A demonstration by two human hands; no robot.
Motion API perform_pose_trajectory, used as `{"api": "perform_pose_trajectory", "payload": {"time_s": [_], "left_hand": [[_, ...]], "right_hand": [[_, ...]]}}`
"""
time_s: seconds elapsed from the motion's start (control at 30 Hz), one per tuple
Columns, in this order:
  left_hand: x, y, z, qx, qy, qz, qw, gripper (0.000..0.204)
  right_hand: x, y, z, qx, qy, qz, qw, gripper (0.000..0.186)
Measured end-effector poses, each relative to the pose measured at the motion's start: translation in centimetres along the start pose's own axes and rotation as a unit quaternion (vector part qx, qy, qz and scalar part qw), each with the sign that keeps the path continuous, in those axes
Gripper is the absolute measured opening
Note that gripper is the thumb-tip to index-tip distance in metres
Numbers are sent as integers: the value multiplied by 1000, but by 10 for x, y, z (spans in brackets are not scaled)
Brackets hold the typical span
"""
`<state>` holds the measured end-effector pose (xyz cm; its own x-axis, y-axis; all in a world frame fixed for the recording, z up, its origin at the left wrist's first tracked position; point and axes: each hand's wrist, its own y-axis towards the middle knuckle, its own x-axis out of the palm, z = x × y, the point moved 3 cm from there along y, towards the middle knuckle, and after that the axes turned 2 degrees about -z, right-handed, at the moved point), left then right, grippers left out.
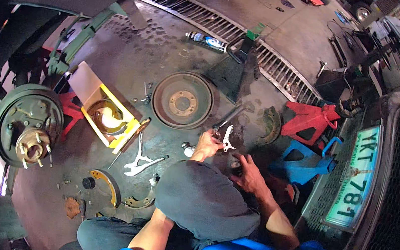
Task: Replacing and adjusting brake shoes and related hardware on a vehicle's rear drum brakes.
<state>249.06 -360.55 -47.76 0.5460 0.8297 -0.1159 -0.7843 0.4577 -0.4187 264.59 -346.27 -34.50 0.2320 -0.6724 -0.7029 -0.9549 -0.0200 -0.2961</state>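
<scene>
My left hand (209,145), past my raised knee, is closed on a small pale metal piece (229,140) with several arms. A dark-handled tool (229,117) lies against its fingertips; whether they grip it too is unclear. My right hand (250,176) is close by on the right, fingers curled at a small dark thing I cannot make out. Beyond the left hand a rusty brake drum (163,101) lies flat. Brake shoes rest on the floor: one (110,186) lower left, another (143,201) beside my knee, a worn one (271,126) to the right.
Left stands a wheel hub (31,146) with studs on its backing plate. An opened yellow box (130,133) holds curved shoes. Pliers (139,160) lie near my knee. A spray can (206,41) lies before a floor grate (287,76). Red (306,120) and blue (301,162) jack stands flank a car bumper.
</scene>
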Motion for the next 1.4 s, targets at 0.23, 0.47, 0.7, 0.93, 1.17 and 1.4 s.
{"api": "perform_pose_trajectory", "payload": {"time_s": [0.23,0.47,0.7,0.93,1.17,1.4], "left_hand": [[7,-16,25,-5,42,-31,999,44],[7,-18,19,25,79,-41,996,24],[6,-22,34,16,137,-44,989,29],[3,-12,11,3,-95,-38,995,30],[4,-6,13,19,-131,-1,991,32],[0,-4,11,31,-134,28,990,32]], "right_hand": [[-11,-1,9,-48,-13,37,998,72],[-29,18,5,-78,19,103,991,74],[-39,34,14,-43,17,147,988,72],[-17,19,-4,-75,-30,32,996,74],[-3,11,-24,-50,0,45,998,70],[-17,20,-11,-54,24,71,996,74]]}}
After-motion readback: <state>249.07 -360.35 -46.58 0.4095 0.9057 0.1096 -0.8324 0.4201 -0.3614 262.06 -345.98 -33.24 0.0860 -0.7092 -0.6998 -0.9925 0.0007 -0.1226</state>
